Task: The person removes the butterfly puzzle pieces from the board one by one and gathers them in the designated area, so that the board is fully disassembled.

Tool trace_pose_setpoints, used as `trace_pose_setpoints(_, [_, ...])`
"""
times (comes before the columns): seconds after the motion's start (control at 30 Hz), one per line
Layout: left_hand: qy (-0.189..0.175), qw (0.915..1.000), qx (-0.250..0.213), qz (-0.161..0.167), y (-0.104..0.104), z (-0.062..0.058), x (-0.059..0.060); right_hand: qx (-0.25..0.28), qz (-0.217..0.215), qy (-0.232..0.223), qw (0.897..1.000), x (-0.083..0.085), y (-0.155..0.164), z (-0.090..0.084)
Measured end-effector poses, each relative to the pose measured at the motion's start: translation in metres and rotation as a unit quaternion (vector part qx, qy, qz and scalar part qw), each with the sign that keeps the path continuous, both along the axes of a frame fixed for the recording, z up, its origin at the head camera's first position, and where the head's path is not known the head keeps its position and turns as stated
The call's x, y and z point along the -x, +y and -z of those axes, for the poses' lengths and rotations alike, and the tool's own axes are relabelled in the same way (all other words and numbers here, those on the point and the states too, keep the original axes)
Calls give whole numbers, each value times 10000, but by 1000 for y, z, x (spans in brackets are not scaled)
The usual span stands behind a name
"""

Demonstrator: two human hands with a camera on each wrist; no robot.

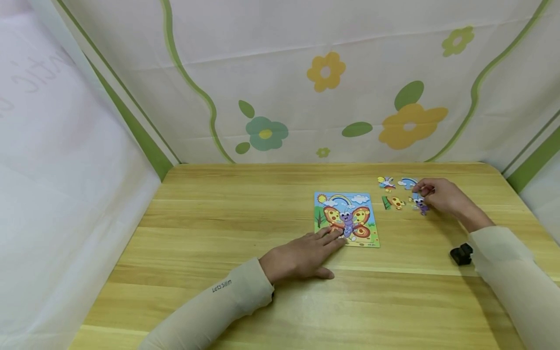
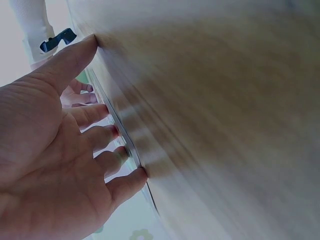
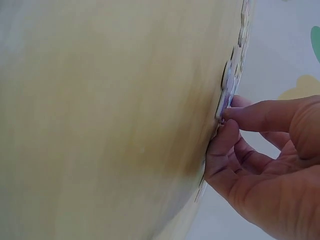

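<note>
A square butterfly jigsaw puzzle [image 1: 360,228] lies flat on the wooden table. My left hand [image 1: 306,253] rests over its lower left corner, fingers stretched out and thumb on the table; the left wrist view shows the fingertips along the puzzle's thin edge. To the right, my right hand [image 1: 444,197] pinches a puzzle piece [image 1: 421,206] with a purple butterfly face, low at the tabletop. In the right wrist view, thumb and forefinger meet at that piece's edge [image 3: 220,107]. Beside it lie a rainbow piece [image 1: 407,183], a yellow wing piece [image 1: 397,202] and another colourful piece [image 1: 387,183].
A small black object [image 1: 461,254] is at the right cuff, above the table [image 1: 227,209]. White curtains [image 1: 271,58] printed with flowers and green bands stand behind the table and along its sides.
</note>
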State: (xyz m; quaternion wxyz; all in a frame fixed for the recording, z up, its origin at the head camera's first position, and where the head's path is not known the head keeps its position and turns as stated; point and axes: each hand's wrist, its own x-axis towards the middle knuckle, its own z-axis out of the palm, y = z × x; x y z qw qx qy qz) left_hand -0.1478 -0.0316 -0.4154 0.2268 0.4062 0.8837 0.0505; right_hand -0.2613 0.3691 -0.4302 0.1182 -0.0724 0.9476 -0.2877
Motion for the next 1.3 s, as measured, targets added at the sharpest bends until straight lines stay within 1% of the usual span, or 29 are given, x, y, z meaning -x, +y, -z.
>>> trace_pose_setpoints(0.4, [-67,10000,-22,-53,0,-1,-1,3,25,36,10000,-1,1,1])
trace_pose_setpoints(0.83, [23,10000,37,-21,1,-1,-1,-14,16,42,10000,-1,2,2])
trace_pose_setpoints(0.97, [144,9999,92,18,2,-1,-1,16,29,9,10000,-3,1,0])
trace_pose_setpoints(1.03, [228,9997,122,38,2,-1,-2,8,21,64,10000,-5,0,-2])
trace_pose_setpoints(1.3, [660,9973,206,236,6,-1,-3,-231,-52,670,9975,-11,-15,-13])
